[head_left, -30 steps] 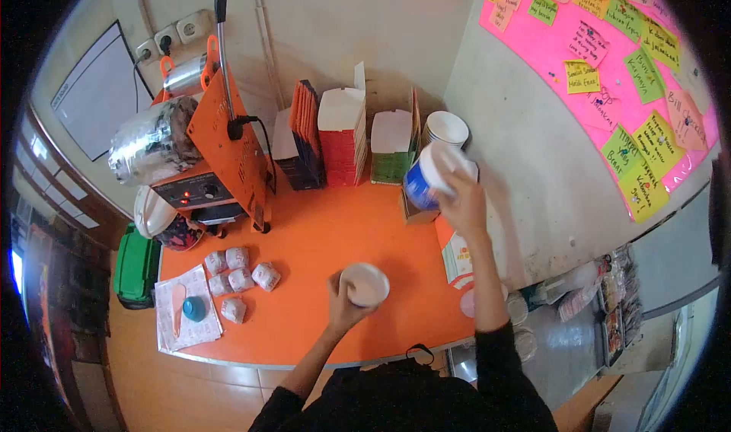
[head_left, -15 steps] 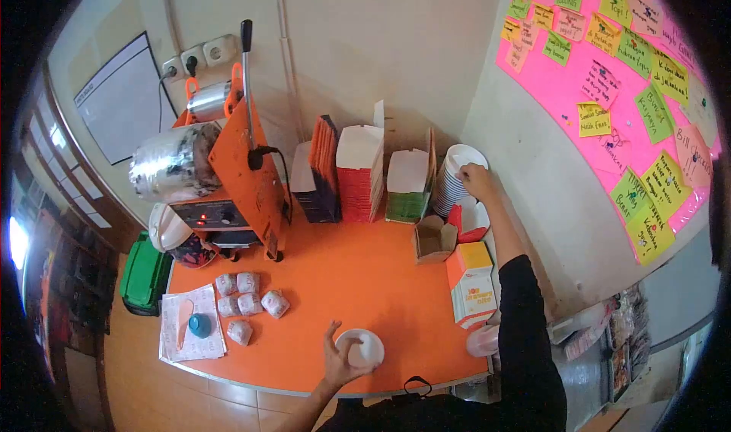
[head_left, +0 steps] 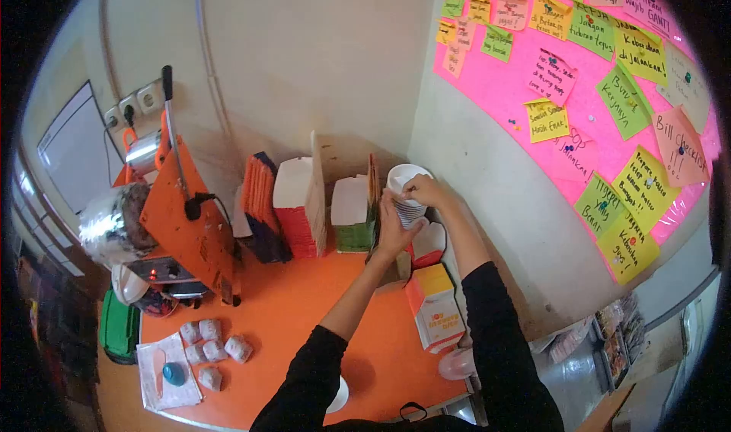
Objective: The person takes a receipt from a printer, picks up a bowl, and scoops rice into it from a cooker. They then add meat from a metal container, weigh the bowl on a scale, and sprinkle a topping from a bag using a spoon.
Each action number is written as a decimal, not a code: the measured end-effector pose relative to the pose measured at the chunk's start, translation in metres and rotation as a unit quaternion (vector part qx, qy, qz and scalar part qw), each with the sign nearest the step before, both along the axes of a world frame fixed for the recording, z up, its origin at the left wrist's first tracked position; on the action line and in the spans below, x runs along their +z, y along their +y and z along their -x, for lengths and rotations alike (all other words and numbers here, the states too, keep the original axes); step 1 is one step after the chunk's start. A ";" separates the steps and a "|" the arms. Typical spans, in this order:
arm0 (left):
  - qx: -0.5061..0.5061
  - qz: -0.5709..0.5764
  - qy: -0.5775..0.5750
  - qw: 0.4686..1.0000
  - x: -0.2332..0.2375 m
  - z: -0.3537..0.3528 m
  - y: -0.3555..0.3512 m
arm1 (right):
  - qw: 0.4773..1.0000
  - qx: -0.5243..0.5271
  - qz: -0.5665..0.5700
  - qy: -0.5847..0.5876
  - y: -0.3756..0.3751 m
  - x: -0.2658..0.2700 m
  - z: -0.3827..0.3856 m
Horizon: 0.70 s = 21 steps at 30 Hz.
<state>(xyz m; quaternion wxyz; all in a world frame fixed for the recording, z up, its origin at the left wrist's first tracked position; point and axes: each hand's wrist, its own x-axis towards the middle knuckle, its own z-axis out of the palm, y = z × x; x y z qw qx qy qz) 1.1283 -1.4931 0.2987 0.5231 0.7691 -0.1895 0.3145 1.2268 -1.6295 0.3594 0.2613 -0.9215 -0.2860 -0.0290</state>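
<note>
A tall stack of white paper bowls (head_left: 409, 213) stands in the back right corner, against the wall. My left hand (head_left: 393, 228) is wrapped against the stack's near left side, its fingertips just below the top rim. At the rim of the top bowl (head_left: 402, 175), my right hand (head_left: 426, 191) has its fingers closed in a pinch. A single white bowl (head_left: 339, 396) sits at the table's front edge, partly covered by my left sleeve.
Folded boxes (head_left: 299, 184) stand along the back wall. An orange sealing machine (head_left: 183, 219) with a lever is on the left. Several wrapped bundles (head_left: 214, 348) lie beside papers (head_left: 156, 394). A yellow and white box (head_left: 434, 310) is near my right arm.
My left hand has let go of the single bowl at the front and moved up to the stack. My right hand stays at the stack's top. The view has shifted right.
</note>
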 end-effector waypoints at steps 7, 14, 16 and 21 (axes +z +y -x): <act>0.037 0.115 0.008 0.993 -0.005 -0.062 -0.023 | 0.994 -0.010 0.061 -0.088 0.006 0.003 0.016; -0.001 0.145 0.012 0.989 -0.013 -0.072 -0.023 | 0.994 0.003 0.084 -0.070 0.003 0.013 0.027; -0.021 0.166 0.024 0.986 -0.015 -0.073 -0.022 | 0.993 -0.001 0.101 -0.058 0.008 0.016 0.030; -0.050 0.189 0.021 0.980 -0.012 -0.071 -0.017 | 0.991 0.007 0.121 -0.050 0.008 0.018 0.027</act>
